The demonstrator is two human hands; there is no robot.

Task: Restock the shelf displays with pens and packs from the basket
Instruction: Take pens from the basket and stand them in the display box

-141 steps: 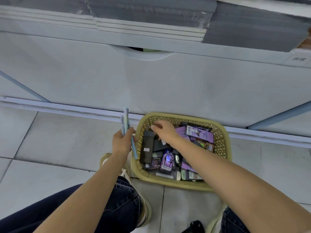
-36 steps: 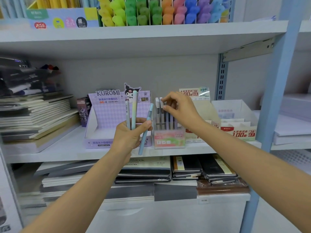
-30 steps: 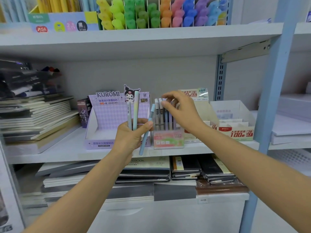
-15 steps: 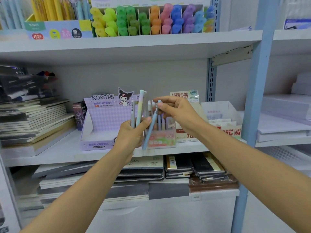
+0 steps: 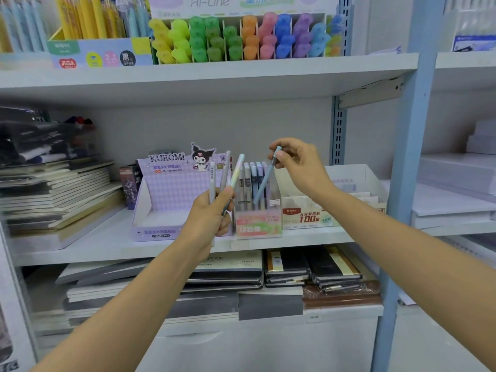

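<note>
My left hand (image 5: 212, 213) grips three pens (image 5: 225, 174), grey, white and pastel, fanned upward in front of the purple Kuromi display box (image 5: 171, 194). My right hand (image 5: 300, 165) pinches the top of a light blue pen (image 5: 265, 178). That pen slants down to the left, its lower end over the clear pen display holder (image 5: 258, 224) on the middle shelf. Several grey and blue pens (image 5: 251, 181) stand upright in that holder. The basket is out of view.
A white refill box (image 5: 357, 189) with red print stands right of the holder. Notebooks (image 5: 53, 194) are stacked at left and on the shelf below (image 5: 284, 269). Coloured highlighters (image 5: 241, 38) fill the top shelf. A blue upright post (image 5: 402, 183) stands at right.
My right hand took the light blue pen out of my left hand and carried it right, over the clear holder. The remaining pens in my left hand have spread apart.
</note>
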